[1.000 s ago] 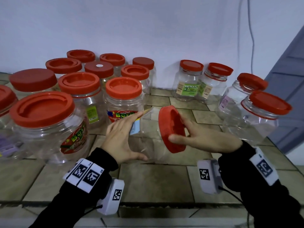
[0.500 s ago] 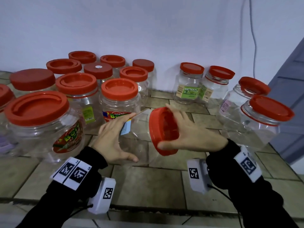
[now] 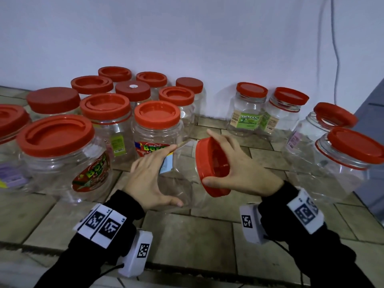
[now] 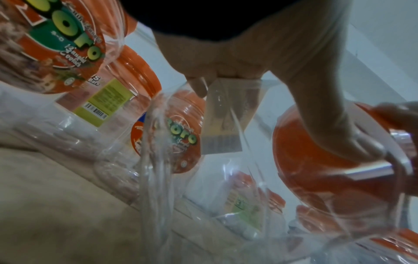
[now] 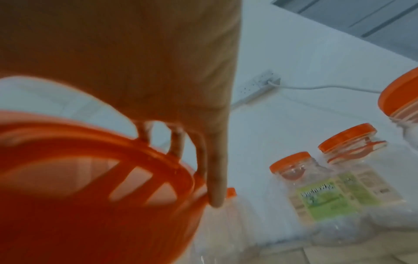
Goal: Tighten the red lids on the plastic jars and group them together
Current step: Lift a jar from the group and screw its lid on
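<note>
The jar (image 3: 178, 175) you work on lies on its side in the air between your two hands, just above the tiled counter (image 3: 187, 235), and its long axis runs from your left to your right, with the mouth toward the right. Your left hand (image 3: 149, 179) holds the clear body, the thumb below and the fingers spread over the top near a small label. Your right hand (image 3: 239, 169) grips the red lid (image 3: 212, 165) by its rim, thumb at the low edge and fingers curled over the high edge; the lid stands on edge, facing the left hand. I judge that the lid sits at the mouth of the jar, but whether its thread has caught I cannot tell, because the plastic is clear and the right wrist view is blurred. So the turn belongs to your right hand, around this left-right axis, while the left keeps the body from rolling. Farther away, to your left, a tight group of closed jars (image 3: 155, 129) stands upright, and the left hand is nearer to it. Far right, four jars (image 3: 249, 109) wait near the wall (image 3: 187, 38), some with lids sitting crooked.
</note>
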Demonstrator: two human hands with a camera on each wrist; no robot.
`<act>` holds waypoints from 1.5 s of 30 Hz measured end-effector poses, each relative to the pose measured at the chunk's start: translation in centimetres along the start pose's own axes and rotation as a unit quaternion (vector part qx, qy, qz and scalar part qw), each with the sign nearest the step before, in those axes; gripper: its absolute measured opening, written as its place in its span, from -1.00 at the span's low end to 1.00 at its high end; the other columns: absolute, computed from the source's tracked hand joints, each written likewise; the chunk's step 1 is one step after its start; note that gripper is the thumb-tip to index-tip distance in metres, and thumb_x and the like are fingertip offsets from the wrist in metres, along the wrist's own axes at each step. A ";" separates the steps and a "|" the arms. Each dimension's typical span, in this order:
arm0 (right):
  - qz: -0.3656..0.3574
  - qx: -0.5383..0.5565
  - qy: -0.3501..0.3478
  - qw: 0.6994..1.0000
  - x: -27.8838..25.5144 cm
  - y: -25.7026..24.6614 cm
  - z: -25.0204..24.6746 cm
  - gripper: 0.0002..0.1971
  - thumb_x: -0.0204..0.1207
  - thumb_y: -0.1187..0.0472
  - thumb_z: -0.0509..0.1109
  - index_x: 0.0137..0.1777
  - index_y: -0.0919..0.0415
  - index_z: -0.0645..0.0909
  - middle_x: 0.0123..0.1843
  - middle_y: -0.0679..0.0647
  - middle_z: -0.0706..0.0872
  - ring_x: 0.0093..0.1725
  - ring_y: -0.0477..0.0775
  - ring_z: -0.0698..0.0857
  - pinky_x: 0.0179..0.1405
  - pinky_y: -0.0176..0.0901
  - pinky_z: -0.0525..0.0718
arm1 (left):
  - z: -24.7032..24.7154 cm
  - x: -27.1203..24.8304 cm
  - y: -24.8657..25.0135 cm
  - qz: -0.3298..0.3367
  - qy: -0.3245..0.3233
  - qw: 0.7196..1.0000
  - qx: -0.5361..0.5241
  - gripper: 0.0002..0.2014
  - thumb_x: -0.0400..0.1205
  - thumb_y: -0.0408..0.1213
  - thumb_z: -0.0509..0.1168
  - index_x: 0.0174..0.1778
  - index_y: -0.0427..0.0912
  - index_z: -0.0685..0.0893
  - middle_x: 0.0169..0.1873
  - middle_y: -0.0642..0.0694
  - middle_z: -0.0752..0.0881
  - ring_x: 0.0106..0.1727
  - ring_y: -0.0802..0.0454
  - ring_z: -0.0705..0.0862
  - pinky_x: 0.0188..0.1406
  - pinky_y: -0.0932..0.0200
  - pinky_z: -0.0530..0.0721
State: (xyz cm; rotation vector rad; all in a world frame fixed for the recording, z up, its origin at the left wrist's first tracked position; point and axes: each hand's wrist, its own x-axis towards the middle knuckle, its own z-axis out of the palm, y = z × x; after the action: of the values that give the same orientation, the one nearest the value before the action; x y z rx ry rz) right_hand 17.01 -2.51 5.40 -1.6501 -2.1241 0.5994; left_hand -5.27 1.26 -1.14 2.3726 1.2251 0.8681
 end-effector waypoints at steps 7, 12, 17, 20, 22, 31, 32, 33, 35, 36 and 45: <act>0.119 0.053 0.122 0.984 1.1 -1.1 1.9 0.14 -0.04 -0.65 0.15 0.57 -0.08 0.21 0.48 0.01 0.41 0.42 -0.01 0.44 0.23 -0.16 0.37 | 0.1 -0.3 -0.2 -0.006 0.025 1.000 0.000 0.15 -0.10 0.49 0.28 0.46 0.29 0.05 0.32 0.32 0.23 0.34 0.27 0.23 0.30 0.14 0.10; 0.081 0.081 0.049 0.992 1.3 -1.8 1.6 0.24 0.00 -0.57 0.31 0.63 -0.03 -0.08 0.62 0.04 0.18 0.57 -0.01 0.27 0.49 -0.05 0.28 | -0.2 -2.3 -1.4 -0.044 0.066 0.996 -0.042 0.15 -0.12 0.59 0.24 0.41 0.35 0.01 0.33 0.34 0.22 0.35 0.27 0.23 0.34 0.08 0.16; -0.012 0.175 0.017 0.984 1.5 -2.2 5.4 0.22 0.07 -0.39 0.53 0.60 -0.22 -0.19 0.65 -0.15 0.07 0.58 -0.18 0.17 0.52 0.10 0.37 | -0.1 -4.4 -3.5 -0.137 0.129 0.969 -0.163 0.31 -0.17 0.56 0.33 0.48 0.09 0.03 0.39 0.24 0.20 0.44 0.20 0.22 0.39 0.11 0.28; -0.060 0.186 0.033 0.980 2.2 -3.2 7.5 0.15 0.22 -0.21 0.54 0.59 -0.24 -0.27 0.64 -0.19 0.03 0.60 -0.23 0.08 0.54 0.11 0.33 | -0.3 -5.3 -4.7 -0.170 0.132 0.958 -0.188 0.41 -0.19 0.57 0.34 0.52 -0.03 -0.03 0.41 0.23 0.14 0.46 0.21 0.18 0.40 0.13 0.30; -0.086 0.209 0.045 0.973 3.0 -3.9 8.6 0.06 0.32 -0.10 0.53 0.59 -0.21 -0.23 0.60 -0.22 0.08 0.58 -0.33 0.07 0.58 -0.08 0.24 | -0.4 -5.8 -5.5 -0.201 0.131 0.954 -0.179 0.45 -0.20 0.59 0.32 0.54 -0.10 -0.03 0.50 0.00 0.17 0.49 -0.01 0.26 0.43 -0.11 0.38; -0.079 0.214 0.047 0.973 4.9 -3.9 9.7 -0.01 0.34 -0.13 0.50 0.64 -0.05 -0.05 0.63 -0.07 0.17 0.58 -0.17 0.18 0.57 0.08 0.26 | -2.0 -6.6 -6.4 -0.172 0.131 0.960 -0.180 0.28 -0.04 0.50 0.32 0.53 -0.12 0.08 0.44 0.00 0.34 0.38 0.13 0.35 0.26 0.25 0.37; -0.072 0.217 0.041 0.973 4.8 -3.5 9.6 -0.03 0.34 -0.18 0.47 0.63 -0.07 -0.04 0.64 -0.06 0.15 0.59 -0.15 0.18 0.57 0.12 0.26 | -1.9 -6.8 -6.5 -0.158 0.147 0.958 -0.187 0.19 0.04 0.44 0.34 0.52 -0.08 0.10 0.41 0.07 0.34 0.38 0.14 0.38 0.26 0.28 0.39; -0.064 0.222 0.037 0.972 4.7 -3.0 9.5 -0.04 0.33 -0.24 0.44 0.63 -0.09 -0.04 0.65 -0.06 0.14 0.59 -0.14 0.18 0.57 0.14 0.26 | -2.0 -7.0 -6.6 -0.143 0.168 0.955 -0.199 0.08 0.12 0.34 0.36 0.50 -0.05 0.13 0.38 0.09 0.35 0.37 0.15 0.41 0.25 0.34 0.42; -0.045 0.225 0.038 0.973 4.3 -1.9 9.0 -0.03 0.28 -0.35 0.37 0.62 -0.11 -0.01 0.65 -0.09 0.15 0.59 -0.15 0.19 0.58 0.13 0.26 | -2.4 -7.2 -6.8 -0.114 0.208 0.944 -0.231 -0.14 0.23 0.20 0.36 0.42 -0.03 0.25 0.34 0.02 0.45 0.29 0.29 0.51 0.19 0.46 0.47; -0.038 0.219 0.040 0.974 4.0 -1.3 8.7 -0.05 0.27 -0.37 0.34 0.61 -0.11 0.02 0.65 -0.10 0.18 0.59 -0.17 0.20 0.58 0.11 0.26 | -2.8 -7.3 -6.9 -0.106 0.218 0.938 -0.247 -0.21 0.25 0.16 0.37 0.37 -0.01 0.31 0.31 0.01 0.50 0.22 0.37 0.54 0.17 0.48 0.49; -0.038 0.103 0.057 0.992 -0.2 4.2 4.4 -0.50 0.53 0.07 0.37 0.46 0.07 0.41 0.41 -0.07 0.47 0.42 -0.14 0.42 0.43 -0.23 0.36 | -5.4 -6.8 -1.2 -0.028 0.272 0.959 -0.072 -0.69 0.48 0.07 0.20 0.16 0.27 0.49 0.04 0.11 0.63 -0.04 0.07 0.63 -0.07 0.13 0.61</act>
State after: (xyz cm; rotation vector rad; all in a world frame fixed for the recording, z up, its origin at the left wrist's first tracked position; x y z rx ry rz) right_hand 18.08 -2.25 -0.54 -1.4515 -1.9633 0.6606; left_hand -12.50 -3.50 -0.18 2.0341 1.3472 1.6015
